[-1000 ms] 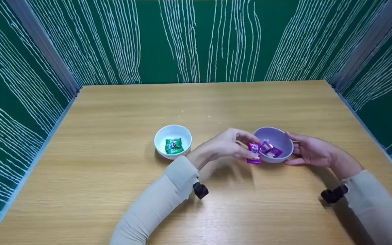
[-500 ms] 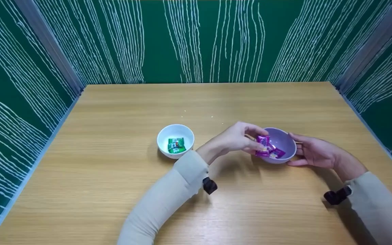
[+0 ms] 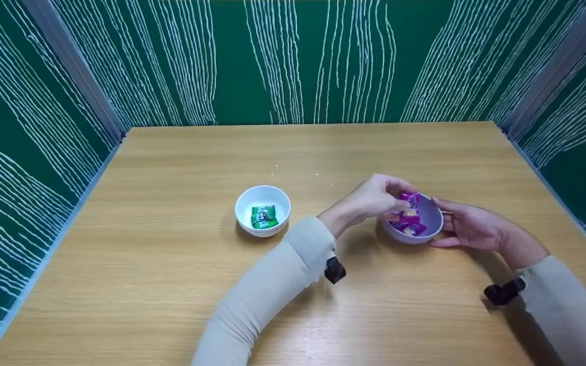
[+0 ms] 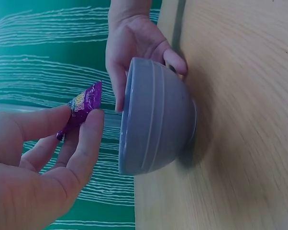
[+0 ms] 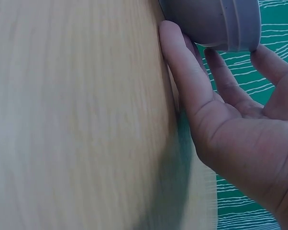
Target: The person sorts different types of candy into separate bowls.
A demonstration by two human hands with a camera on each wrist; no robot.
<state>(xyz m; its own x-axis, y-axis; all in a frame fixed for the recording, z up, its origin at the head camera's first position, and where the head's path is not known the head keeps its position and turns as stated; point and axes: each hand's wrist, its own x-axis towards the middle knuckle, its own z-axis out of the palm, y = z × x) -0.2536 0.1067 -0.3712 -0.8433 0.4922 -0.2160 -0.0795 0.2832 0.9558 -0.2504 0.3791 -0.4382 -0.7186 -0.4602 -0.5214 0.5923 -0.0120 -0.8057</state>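
Note:
My left hand (image 3: 372, 198) pinches a purple wrapped candy (image 3: 411, 207) between thumb and fingers, above the purple bowl (image 3: 432, 217). In the left wrist view the held candy (image 4: 84, 104) is apart from the bowl's rim. More purple candies (image 3: 409, 227) lie inside the bowl, partly covered by the held one. My right hand (image 3: 478, 227) touches the bowl's right side; in the right wrist view its fairly straight fingers (image 5: 187, 72) rest against the bowl's outer wall.
A white bowl (image 3: 242, 203) with green wrapped candies (image 3: 263, 217) stands to the left on the wooden table (image 3: 171, 244). Several tiny pale specks lie toward the back. Green walls (image 3: 252, 61) with white streaks enclose the far side and both flanks.
My left hand has moved right and slightly away from me, carrying the purple candy from the bowl's left edge to over its inside. The right hand stays against the bowl.

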